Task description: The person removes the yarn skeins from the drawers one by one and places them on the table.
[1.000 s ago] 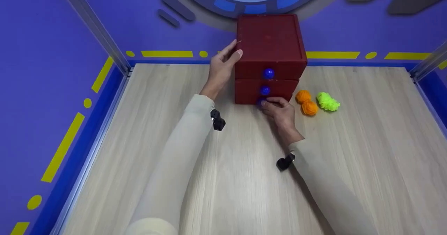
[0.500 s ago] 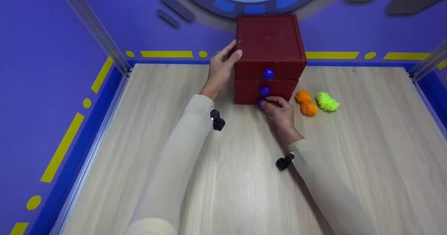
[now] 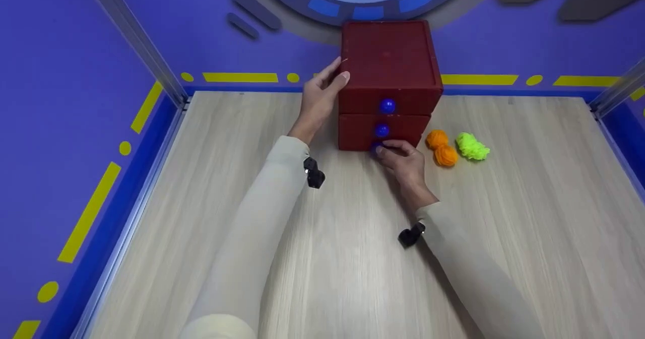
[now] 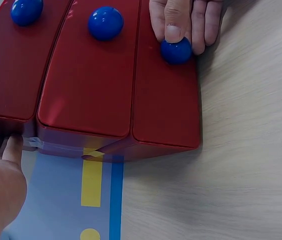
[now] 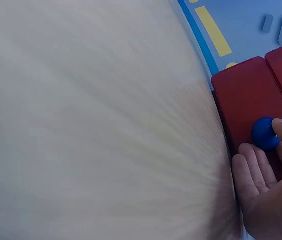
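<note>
A dark red cabinet [image 3: 385,52] of three stacked drawers stands against the back wall. Each drawer front carries a round blue knob; the top knob [image 3: 387,106] and middle knob [image 3: 382,130] are uncovered. My right hand [image 3: 407,166] pinches the bottom knob [image 4: 176,52] between thumb and fingers, low over the table. In the right wrist view, its other fingers extend below that knob [image 5: 265,134]. My left hand [image 3: 317,99] rests on the cabinet's left side near the top, fingers extended along the wall of it and thumb at the front corner.
Right of the cabinet lie two orange yarn balls [image 3: 442,147] and a bright yellow-green yarn bundle [image 3: 472,146]. Blue panels with yellow marks [image 3: 240,77] enclose the wooden table [image 3: 342,258] at the back and sides.
</note>
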The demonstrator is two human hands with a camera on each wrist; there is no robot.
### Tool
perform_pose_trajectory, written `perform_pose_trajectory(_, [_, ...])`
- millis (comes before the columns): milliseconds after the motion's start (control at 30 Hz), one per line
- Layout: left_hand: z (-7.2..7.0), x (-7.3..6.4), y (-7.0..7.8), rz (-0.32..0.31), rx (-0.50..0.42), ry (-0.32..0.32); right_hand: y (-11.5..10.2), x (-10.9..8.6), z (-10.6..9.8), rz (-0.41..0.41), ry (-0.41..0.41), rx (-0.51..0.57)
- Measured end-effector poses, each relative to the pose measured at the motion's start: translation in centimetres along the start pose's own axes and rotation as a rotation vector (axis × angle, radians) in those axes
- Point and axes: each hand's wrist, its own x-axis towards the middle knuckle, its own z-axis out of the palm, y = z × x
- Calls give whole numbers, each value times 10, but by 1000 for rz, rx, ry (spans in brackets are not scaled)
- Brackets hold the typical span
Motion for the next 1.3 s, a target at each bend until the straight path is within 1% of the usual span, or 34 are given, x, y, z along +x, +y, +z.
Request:
perform_pose_trajectory(267, [2, 1, -1, 12, -20, 0, 1, -7, -3, 13, -14, -5])
perform_pose_trajectory(500, [2, 2, -1, 13, -2, 1, 2, -16, -7, 30, -31, 5])
perform_pose_trajectory(767, [1, 2, 0, 14, 23, -4, 2, -27, -11, 23, -49, 29])
perform_pose_trajectory(1133, [3, 2, -1, 14, 0, -3, 5, -43, -17, 23, -50, -10])
perform_pose_trajectory(1300, [3, 1, -1, 3, -2, 6, 5, -50, -19, 30, -62, -23])
